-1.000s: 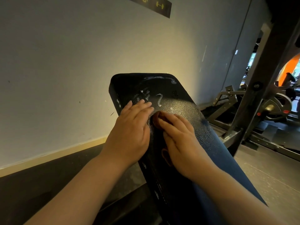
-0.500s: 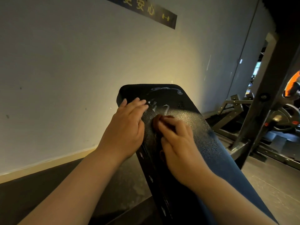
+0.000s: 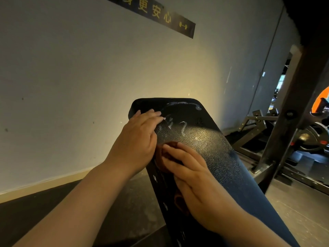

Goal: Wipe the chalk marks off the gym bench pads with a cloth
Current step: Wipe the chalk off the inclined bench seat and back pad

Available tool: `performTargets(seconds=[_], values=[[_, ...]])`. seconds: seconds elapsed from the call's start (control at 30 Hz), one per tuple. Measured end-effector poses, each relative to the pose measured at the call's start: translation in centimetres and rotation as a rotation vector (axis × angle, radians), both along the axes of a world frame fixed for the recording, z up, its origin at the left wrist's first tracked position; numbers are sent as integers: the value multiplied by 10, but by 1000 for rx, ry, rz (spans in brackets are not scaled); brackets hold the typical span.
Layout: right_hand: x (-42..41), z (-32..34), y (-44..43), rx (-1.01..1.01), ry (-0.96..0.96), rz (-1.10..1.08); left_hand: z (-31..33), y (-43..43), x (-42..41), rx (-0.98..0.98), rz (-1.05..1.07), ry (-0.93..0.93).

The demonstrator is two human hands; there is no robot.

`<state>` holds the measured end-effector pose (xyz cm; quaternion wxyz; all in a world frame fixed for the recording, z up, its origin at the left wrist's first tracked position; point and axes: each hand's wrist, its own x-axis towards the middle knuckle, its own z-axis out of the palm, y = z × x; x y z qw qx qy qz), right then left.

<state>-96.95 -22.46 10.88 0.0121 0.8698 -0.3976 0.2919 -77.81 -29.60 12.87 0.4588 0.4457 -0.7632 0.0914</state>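
Note:
A black, textured bench pad [image 3: 213, 150] slopes up away from me toward the wall. White chalk marks show near its top: a long smear [image 3: 183, 104] and smaller squiggles [image 3: 184, 127]. My right hand [image 3: 194, 177] lies flat on the pad's left part and presses a reddish-brown cloth [image 3: 169, 147] under its fingers. A little of the cloth shows at the fingertips and below the palm. My left hand [image 3: 137, 141] rests on the pad's left edge with straight fingers, its tips beside the squiggles.
A pale wall with a dark sign strip [image 3: 153, 15] stands close behind the pad. A dark steel upright [image 3: 288, 125] and gym machine frames [image 3: 309, 138] crowd the right side. Dark floor [image 3: 53, 207] lies to the left.
My right hand and the cloth have slid slightly left on the pad. My left hand has crept up along the left edge. The view has tilted upward.

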Motion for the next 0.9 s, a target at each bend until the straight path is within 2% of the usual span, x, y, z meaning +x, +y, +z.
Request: performTargets(seconds=[0.2, 0.37, 0.43, 0.53, 0.6, 0.77, 0.9], values=[[4, 10, -37, -53, -150, -254, 3, -3, 3, 17, -23, -9], [11, 7, -11, -36, 13, -52, 9, -9, 4, 33, -2, -1], [-2, 13, -24, -32, 21, -85, 11, -12, 6, 59, -14, 16], [0, 21, -52, -40, -115, -233, 17, -17, 9, 85, -12, 23], [15, 22, -55, -70, -127, -271, 22, -19, 10, 97, 7, 33], [16, 17, -27, -64, 4, -20, 33, -28, 11, 116, 29, 15], [18, 29, -59, -107, -10, -101, 33, -29, 13, 117, 18, -2]])
